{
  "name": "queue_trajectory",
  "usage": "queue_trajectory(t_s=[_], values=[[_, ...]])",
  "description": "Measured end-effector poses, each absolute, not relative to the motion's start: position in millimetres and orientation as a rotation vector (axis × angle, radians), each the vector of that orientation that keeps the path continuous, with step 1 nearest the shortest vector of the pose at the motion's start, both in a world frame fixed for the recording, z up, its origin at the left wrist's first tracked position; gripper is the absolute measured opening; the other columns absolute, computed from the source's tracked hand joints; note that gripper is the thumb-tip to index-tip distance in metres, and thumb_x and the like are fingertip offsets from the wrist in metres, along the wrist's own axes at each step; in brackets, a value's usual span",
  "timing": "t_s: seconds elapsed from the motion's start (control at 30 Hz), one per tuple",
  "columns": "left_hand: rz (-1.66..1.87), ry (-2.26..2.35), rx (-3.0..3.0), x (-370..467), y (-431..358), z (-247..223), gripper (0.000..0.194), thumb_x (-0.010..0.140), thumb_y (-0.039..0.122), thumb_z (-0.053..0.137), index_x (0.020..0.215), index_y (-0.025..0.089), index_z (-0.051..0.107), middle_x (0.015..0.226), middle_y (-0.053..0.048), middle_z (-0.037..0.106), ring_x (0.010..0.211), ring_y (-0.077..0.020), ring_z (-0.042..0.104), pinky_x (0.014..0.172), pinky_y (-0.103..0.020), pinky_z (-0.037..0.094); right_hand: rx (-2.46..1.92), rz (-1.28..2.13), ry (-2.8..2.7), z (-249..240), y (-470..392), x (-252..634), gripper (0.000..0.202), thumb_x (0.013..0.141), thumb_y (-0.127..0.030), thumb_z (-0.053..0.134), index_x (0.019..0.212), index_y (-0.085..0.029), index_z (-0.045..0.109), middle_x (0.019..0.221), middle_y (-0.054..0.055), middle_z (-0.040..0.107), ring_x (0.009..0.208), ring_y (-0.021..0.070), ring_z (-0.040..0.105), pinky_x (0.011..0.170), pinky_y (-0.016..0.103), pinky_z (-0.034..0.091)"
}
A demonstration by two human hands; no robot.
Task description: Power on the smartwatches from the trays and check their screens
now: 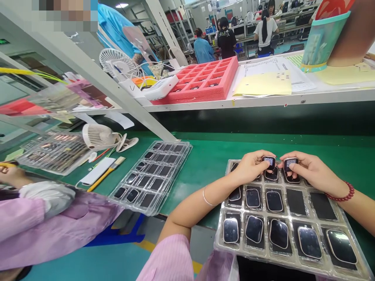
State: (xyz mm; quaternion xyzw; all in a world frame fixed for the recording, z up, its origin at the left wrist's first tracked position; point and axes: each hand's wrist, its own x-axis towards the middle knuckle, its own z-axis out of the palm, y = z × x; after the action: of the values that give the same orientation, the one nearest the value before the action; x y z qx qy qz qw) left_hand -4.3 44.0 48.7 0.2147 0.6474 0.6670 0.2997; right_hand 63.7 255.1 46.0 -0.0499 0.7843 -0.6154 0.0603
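Left hand extended forward, forearm bare, thin bangle at the wrist, fingers curled in a pinch. Right hand mirrors it, fingertips pinched closed, red bead bracelet at the wrist. Hands sit near each other, not touching.

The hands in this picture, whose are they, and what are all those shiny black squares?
The camera sits on a person's head and looks down, so you see that person's own two hands. The left hand holds a small watch-like device, and the right hand holds another one. Each shows a little square code on its screen. Under the hands is a clear plastic tray with pockets, many holding the same dark-screened devices. It rests on a green table. A second tray lies to the left, beside a small white fan. The pink sleeve at the left belongs to someone else.
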Motion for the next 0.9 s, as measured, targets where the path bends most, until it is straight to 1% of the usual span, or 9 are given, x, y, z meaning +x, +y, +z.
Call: queue_trajectory(t_s=[0.2,0.47,0.7,0.9], values=[[1.78,1.719,0.578,-1.8,44.8,50.8,0.021,0.084,0.014,0.057,0.104,0.011,0.063,0.089,-0.006,0.068,0.071,-0.0119,0.067,0.073,-0.026,0.055,-0.161,-1.843,2.396,45.4,254.9,64.5,0.037,0.089,-0.053,0.063,0.108,-0.022,0.065,0.097,0.008,0.073,0.069,0.018,0.064,0.061,0.032,0.057],[1.784,1.725,0.585,-1.2,44.5,50.4,0.021,0.084,0.015,0.059,0.104,0.012,0.064,0.09,-0.006,0.068,0.073,-0.0128,0.068,0.072,-0.025,0.055,-0.176,-1.82,2.404,44.4,255.2,65.2,0.036,0.09,-0.054,0.061,0.108,-0.023,0.064,0.1,0.007,0.073,0.07,0.0171,0.064,0.062,0.031,0.057],[1.783,1.736,0.616,-2.2,45.1,47.5,0.021,0.084,0.015,0.059,0.103,0.012,0.064,0.092,-0.006,0.067,0.074,-0.0124,0.067,0.072,-0.025,0.055,-0.183,-1.825,2.402,43.6,254.8,65.3,0.036,0.09,-0.053,0.062,0.109,-0.023,0.065,0.099,0.007,0.073,0.07,0.0175,0.065,0.062,0.031,0.057],[1.773,1.734,0.608,-1.4,45.2,48.0,0.021,0.084,0.017,0.06,0.104,0.013,0.064,0.091,-0.006,0.068,0.072,-0.0121,0.067,0.076,-0.028,0.055,-0.185,-1.828,2.398,45.7,253.4,65.1,0.037,0.088,-0.054,0.063,0.106,-0.022,0.067,0.097,0.007,0.072,0.069,0.0172,0.065,0.061,0.03,0.057]])
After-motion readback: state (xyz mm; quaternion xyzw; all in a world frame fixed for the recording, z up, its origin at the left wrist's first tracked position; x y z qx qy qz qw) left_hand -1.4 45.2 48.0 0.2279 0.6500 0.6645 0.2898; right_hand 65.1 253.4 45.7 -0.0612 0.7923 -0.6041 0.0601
